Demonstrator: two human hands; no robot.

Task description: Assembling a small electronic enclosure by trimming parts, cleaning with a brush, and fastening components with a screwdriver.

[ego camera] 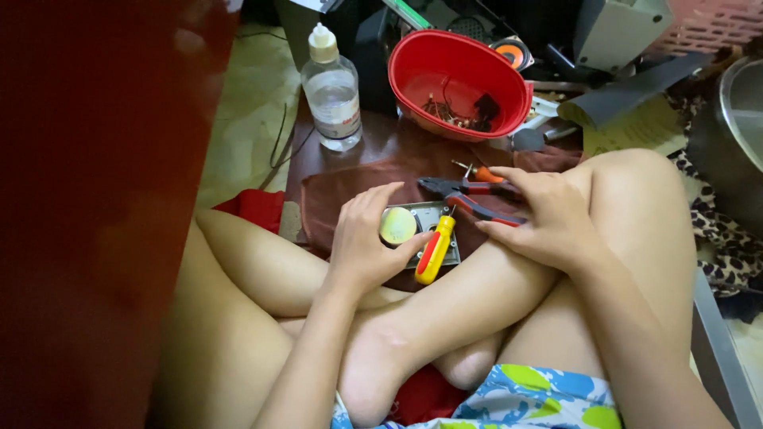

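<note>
My left hand [362,238] grips a small grey metal device [429,218] with a round shiny disc [397,226] on it, resting against my crossed legs. A yellow and red handled screwdriver [435,249] lies against the device, beside my left fingers. My right hand [544,214] closes around the red and black handles of a pair of pliers [469,193], whose jaws point left above the device. A small orange-handled screwdriver [479,171] lies just behind the pliers.
A red plastic bowl [445,67] holding small screws and dark parts sits behind on a brown cloth [373,159]. A clear plastic bottle [332,91] stands to its left. A dark red surface [95,199] fills the left. A metal pot [735,135] sits at right.
</note>
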